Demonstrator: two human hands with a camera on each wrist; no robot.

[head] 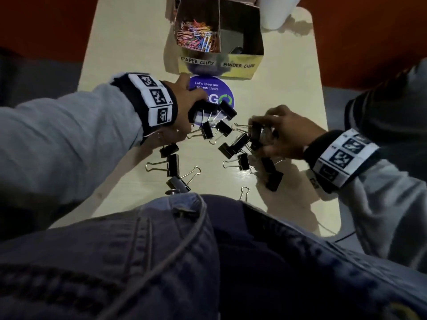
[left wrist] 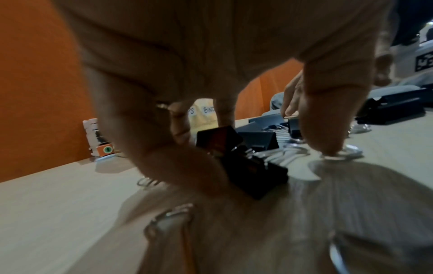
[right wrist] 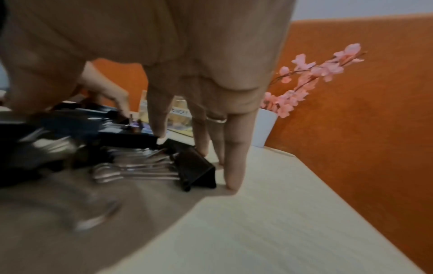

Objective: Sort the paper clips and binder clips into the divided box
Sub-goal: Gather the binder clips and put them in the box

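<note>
The cardboard divided box (head: 233,65) stands at the table's far side, labelled PAPER CLIPS and BINDER CLIPS. Coloured paper clips (head: 198,35) fill its left compartment; a dark clip (head: 236,50) lies in the right one. Several black binder clips (head: 173,165) are scattered on the table in front of me. My left hand (head: 203,107) (left wrist: 257,166) curls over a few binder clips (left wrist: 246,163), its thumb tip on a wire handle. My right hand (head: 261,137) (right wrist: 140,148) grips a bunch of binder clips (right wrist: 196,170), its fingertips (right wrist: 232,183) touching the table.
A round purple sticker (head: 215,93) lies under the left hand. A white vase (head: 275,12) (right wrist: 264,128) with pink flowers (right wrist: 316,74) stands at the back right. My denim-clad knee (head: 208,250) covers the table's near edge. Orange walls surround the table.
</note>
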